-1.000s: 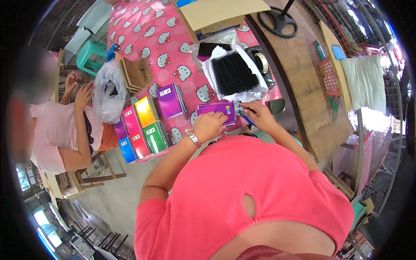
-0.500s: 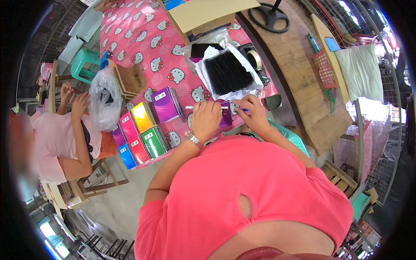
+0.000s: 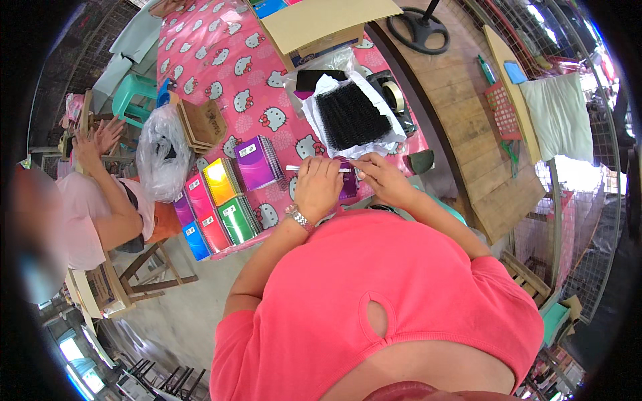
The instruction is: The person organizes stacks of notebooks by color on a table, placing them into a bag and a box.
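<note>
A purple notebook (image 3: 348, 187) is gripped by left hand (image 3: 317, 187) and right hand (image 3: 378, 177), fingers closed on it — six finished notebooks (image 3: 224, 200) are laid out; black spiral coils (image 3: 351, 117) remain.

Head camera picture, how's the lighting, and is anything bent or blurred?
Head view: even daylight, no harsh glare on the pink table. Fisheye bends the wooden bench edge and leaves a black rim. Left hand, right hand and purple notebook look sharp; the seated person at the left edge is blurred.
</note>
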A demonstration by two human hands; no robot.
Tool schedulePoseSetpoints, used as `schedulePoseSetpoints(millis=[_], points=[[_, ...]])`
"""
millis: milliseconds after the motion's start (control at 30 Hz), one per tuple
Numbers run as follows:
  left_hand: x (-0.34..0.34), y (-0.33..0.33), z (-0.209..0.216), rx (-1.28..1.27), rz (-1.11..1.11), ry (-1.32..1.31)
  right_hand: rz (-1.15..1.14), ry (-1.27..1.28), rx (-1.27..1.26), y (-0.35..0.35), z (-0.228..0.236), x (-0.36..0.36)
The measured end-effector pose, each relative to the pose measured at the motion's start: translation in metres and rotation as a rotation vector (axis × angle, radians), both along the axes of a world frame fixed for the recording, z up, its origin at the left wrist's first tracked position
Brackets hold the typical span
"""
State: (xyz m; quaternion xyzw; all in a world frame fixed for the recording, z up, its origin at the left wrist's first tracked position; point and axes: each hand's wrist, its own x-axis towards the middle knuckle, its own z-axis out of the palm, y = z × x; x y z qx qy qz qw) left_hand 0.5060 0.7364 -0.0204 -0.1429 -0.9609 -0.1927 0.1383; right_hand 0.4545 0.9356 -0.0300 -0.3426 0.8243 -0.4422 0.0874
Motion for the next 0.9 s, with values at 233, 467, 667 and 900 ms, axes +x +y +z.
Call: schedulePoseSetpoints(millis=[233, 467, 667, 900], points=[[0.004, 0.008, -0.006, -0.021, -0.043, -0.008, 0.001, -0.229, 0.150, 0.003, 0.023, 0.002], [0.007, 0.001, -0.009, -0.017, -0.074, 0.012, -0.040, -0.399, 0.039, -0.001, 0.022, 0.003], [0.009, -0.006, -0.013, 0.016, -0.151, -0.038, -0.655, 0.005, 0.400, 0.095, -0.066, -0.028], [0.003, -0.007, -0.006, 0.090, -0.172, -0.051, -0.415, 0.429, 0.532, 0.141, -0.137, -0.022]])
